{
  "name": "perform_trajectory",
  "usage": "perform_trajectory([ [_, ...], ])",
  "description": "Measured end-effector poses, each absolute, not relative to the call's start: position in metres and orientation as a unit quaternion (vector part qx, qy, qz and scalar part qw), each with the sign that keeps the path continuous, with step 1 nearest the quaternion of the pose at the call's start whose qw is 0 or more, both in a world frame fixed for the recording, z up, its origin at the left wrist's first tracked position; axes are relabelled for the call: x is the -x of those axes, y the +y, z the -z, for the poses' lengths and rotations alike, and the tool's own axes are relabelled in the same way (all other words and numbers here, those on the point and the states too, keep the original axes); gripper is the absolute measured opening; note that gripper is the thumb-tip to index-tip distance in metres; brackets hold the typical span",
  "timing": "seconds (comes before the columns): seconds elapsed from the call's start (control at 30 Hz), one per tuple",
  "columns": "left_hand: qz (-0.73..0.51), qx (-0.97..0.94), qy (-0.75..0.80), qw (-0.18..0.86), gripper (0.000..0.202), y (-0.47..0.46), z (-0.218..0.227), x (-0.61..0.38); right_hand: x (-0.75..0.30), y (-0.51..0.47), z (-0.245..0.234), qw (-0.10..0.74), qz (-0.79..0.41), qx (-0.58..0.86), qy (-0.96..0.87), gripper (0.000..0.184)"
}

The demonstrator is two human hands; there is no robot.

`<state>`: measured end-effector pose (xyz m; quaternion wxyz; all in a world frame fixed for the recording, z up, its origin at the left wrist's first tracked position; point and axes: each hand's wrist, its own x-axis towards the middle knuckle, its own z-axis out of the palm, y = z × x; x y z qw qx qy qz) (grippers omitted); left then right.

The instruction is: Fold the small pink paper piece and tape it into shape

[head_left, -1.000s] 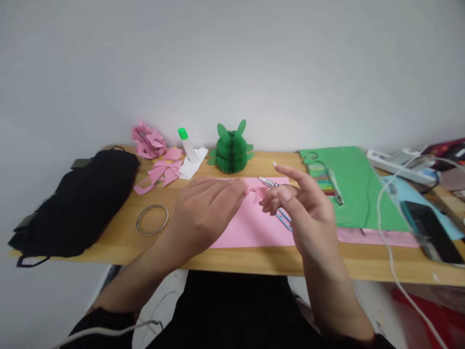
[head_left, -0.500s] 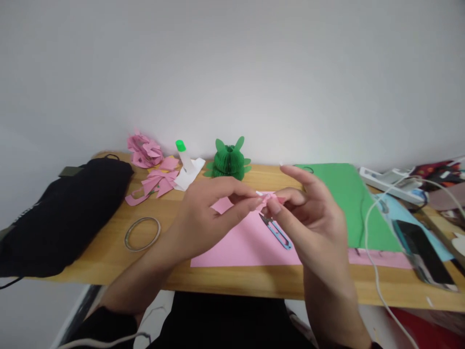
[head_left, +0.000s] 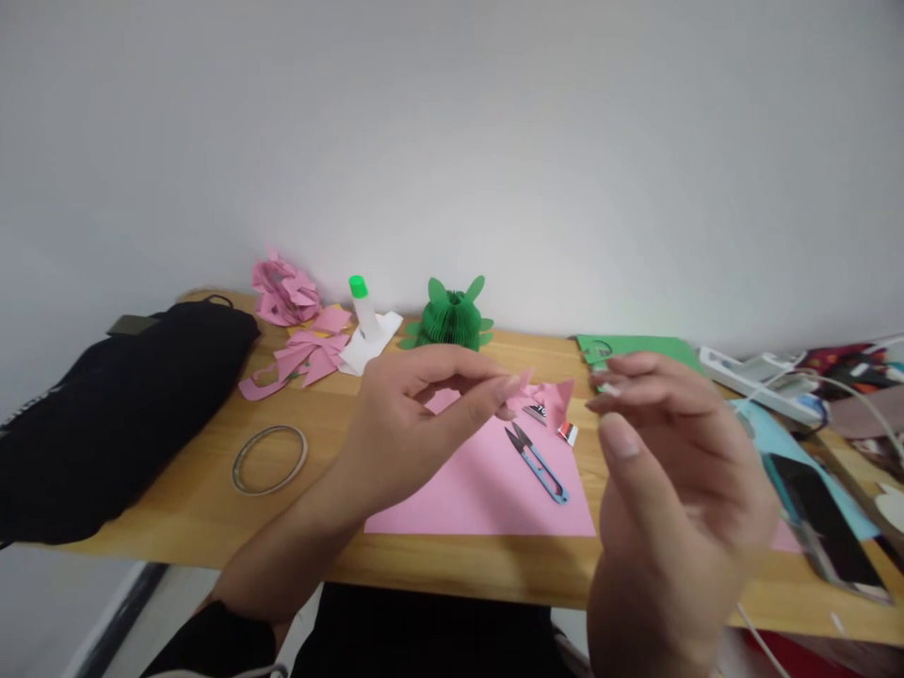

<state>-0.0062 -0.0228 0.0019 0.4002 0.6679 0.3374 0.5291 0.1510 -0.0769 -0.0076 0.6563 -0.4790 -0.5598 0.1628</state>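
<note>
My left hand [head_left: 416, 424] is closed in a pinch, with a small piece of pink paper [head_left: 524, 379] at its fingertips. To the right, my right hand [head_left: 678, 471] is raised with thumb and fingers apart. I make out nothing held in it, though its fingertips are slightly blurred. Beneath the hands lies a pink sheet [head_left: 452, 499], partly covered by my left hand. On it rest blue-handled thread snips [head_left: 540, 466], blades pointing away from me. Folded pink scraps [head_left: 557, 400] and a small red, white and black scrap [head_left: 567, 433] show between my hands.
A green honeycomb paper figure [head_left: 452, 320] stands near the wall. Left of it are a green-capped glue stick [head_left: 363, 311], crumpled pink paper [head_left: 284, 290], a tape ring [head_left: 269, 460] and a black cloth bag [head_left: 127, 405]. Rightward lie green paper [head_left: 650, 349], a power strip [head_left: 763, 381] and a phone [head_left: 830, 518].
My right hand has moved right, away from my left hand, and its fingers have spread. My left hand stays nearly in place, still pinching pink paper. The scraps between them now show.
</note>
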Motion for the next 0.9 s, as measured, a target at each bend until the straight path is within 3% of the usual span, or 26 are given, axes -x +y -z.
perform_trajectory([
  [0.4,-0.549,-0.682,0.368,0.314,0.009,-0.024,-0.003,0.010,-0.138,-0.073,-0.003,0.547,-0.057,0.508,-0.663,0.018],
  [0.9,-0.554,-0.663,0.359,0.354,0.010,-0.022,-0.003,0.014,-0.136,-0.070,-0.010,0.445,0.027,0.540,-0.714,0.013],
])
